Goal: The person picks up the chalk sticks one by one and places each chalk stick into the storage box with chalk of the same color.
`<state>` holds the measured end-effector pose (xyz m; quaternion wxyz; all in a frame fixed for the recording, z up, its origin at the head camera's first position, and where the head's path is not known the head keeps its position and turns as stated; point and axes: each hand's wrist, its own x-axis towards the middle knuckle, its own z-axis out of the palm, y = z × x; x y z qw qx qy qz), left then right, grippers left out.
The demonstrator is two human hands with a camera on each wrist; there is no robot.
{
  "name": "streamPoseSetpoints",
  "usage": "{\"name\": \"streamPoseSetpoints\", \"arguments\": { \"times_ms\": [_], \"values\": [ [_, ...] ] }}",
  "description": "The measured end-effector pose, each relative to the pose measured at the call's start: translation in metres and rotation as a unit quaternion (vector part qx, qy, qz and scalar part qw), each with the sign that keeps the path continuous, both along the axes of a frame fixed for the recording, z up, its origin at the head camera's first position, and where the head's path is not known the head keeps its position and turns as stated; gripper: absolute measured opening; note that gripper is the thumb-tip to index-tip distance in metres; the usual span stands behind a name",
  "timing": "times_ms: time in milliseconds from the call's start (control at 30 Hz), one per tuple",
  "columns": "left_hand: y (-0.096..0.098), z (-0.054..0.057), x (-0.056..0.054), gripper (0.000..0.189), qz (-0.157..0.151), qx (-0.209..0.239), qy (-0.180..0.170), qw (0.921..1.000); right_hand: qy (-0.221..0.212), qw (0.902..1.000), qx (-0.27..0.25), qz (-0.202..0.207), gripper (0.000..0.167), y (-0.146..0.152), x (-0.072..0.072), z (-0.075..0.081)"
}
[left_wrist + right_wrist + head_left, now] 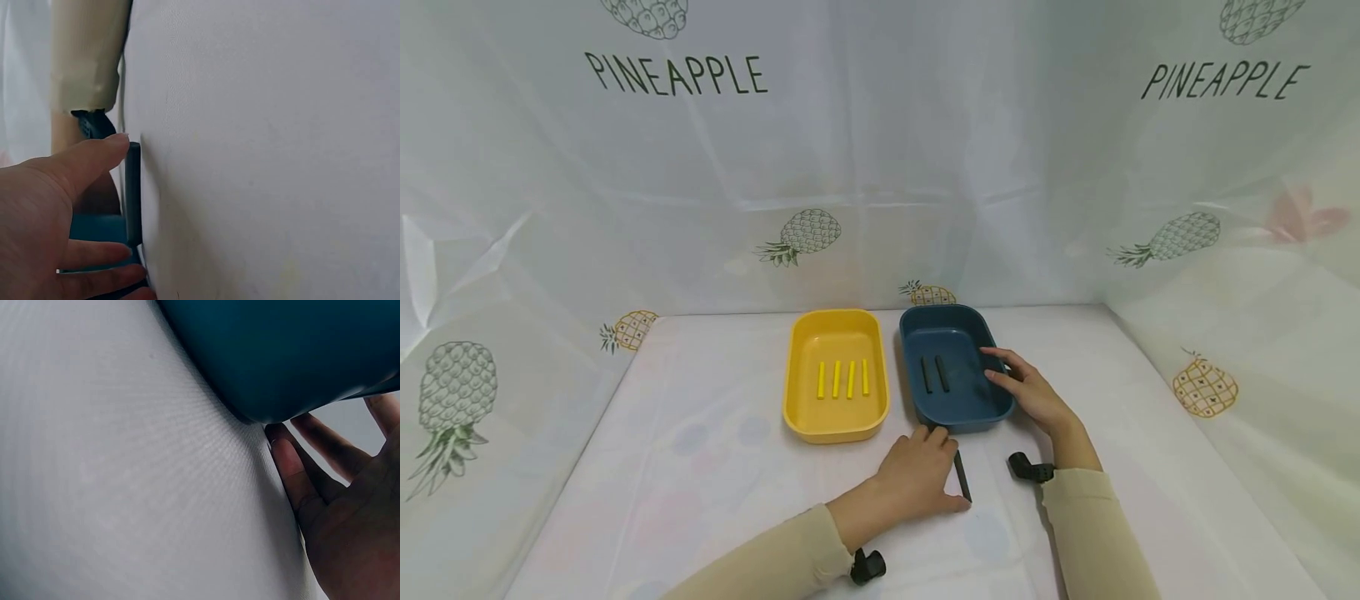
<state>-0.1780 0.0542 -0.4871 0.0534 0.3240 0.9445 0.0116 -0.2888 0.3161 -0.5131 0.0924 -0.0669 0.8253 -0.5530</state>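
Note:
My left hand is low over the cloth, just in front of a blue tray. Its thumb touches the near end of a slim dark stick, and its fingers reach the far end, so the stick is pinched lengthwise. The left wrist view shows that dark stick between thumb tip and fingers. At the blue tray's right side is my right hand, fingers extended and touching the rim. Two dark sticks lie inside the blue tray. In the right wrist view the tray wall hides some fingertips.
Left of the blue tray stands a yellow tray with several yellow sticks in a row. A pale cloth covers the table. White pineapple-print sheets rise behind and at both sides.

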Motion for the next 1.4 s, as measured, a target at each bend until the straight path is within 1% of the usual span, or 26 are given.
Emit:
{"name": "streamPoseSetpoints", "arguments": {
  "times_ms": [167,333,500,667,933,1133,1333,1400],
  "values": [
    [0.004,-0.002,0.004,0.09,0.018,0.003,-0.01,0.9998,-0.001,1.0,-0.001,-0.002,0.059,-0.001,0.001,0.001],
    [0.006,-0.004,0.007,0.088,0.024,0.005,-0.004,0.9997,-0.001,1.0,0.007,-0.004,0.058,-0.002,0.002,0.002],
    [0.006,-0.005,0.008,0.083,0.024,0.008,0.013,0.9996,-0.002,1.0,0.007,-0.004,0.058,-0.002,0.001,0.002],
    [0.005,-0.005,0.009,0.082,0.023,0.012,0.022,0.9994,-0.002,0.9999,0.01,-0.003,0.058,-0.002,0.002,0.003],
    [0.0,-0.004,0.009,0.082,0.017,0.016,0.015,0.9996,-0.001,1.0,0.007,-0.001,0.055,-0.003,0.004,0.004],
    [-0.004,0.002,0.009,0.084,0.005,0.023,0.026,0.9994,-0.001,1.0,0.01,-0.002,0.058,-0.002,0.004,0.003],
    [-0.007,0.014,0.008,0.085,-0.012,0.035,0.032,0.9988,-0.002,1.0,0.004,-0.001,0.06,-0.001,0.004,0.001],
    [-0.008,0.018,0.007,0.084,-0.021,0.045,0.041,0.998,-0.002,1.0,0.001,-0.001,0.059,-0.001,0.004,0.001]
  ]
}}
